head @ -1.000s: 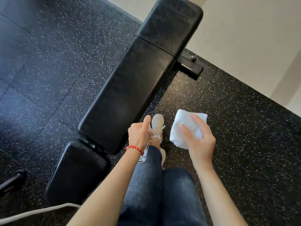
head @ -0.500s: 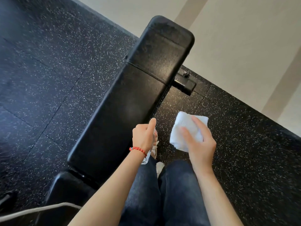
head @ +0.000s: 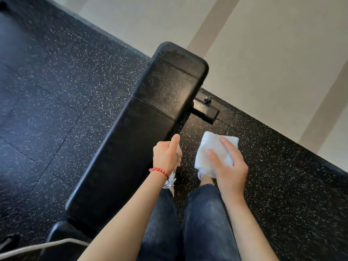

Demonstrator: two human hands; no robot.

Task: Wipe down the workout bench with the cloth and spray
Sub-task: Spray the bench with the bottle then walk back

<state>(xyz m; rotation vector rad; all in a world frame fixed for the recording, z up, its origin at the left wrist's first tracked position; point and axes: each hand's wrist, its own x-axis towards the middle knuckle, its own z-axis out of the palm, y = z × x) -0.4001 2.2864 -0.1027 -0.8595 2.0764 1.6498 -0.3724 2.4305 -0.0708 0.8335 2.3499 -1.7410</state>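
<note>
Black vinyl covers the workout bench, which now sits lower and more central in the view than half a second ago, so that more of the pale wall shows beyond its far end and less of the seat pad at its near end remains in sight. Both hands have kept their places beside the bench's right edge, and their holds look unchanged. The left hand is curled around a clear spray bottle, of which only the lower part shows below the wrist; the index finger stretches forward toward the bench's far section, the other fingers are wrapped in, and the forearm runs up from the lower left with a red beaded bracelet at the wrist. The right hand is further right of the bench, well apart from the padding, and holds a folded white cloth from above, thumb on its near side and fingers spread loosely across its top. The cloth hangs in the air over the speckled black rubber floor, not touching the bench. Just right of the bench's far section, its metal foot juts out over the floor. Legs in dark jeans stand beside the bench's right edge, and a white cable curves across near its seat pad.
</note>
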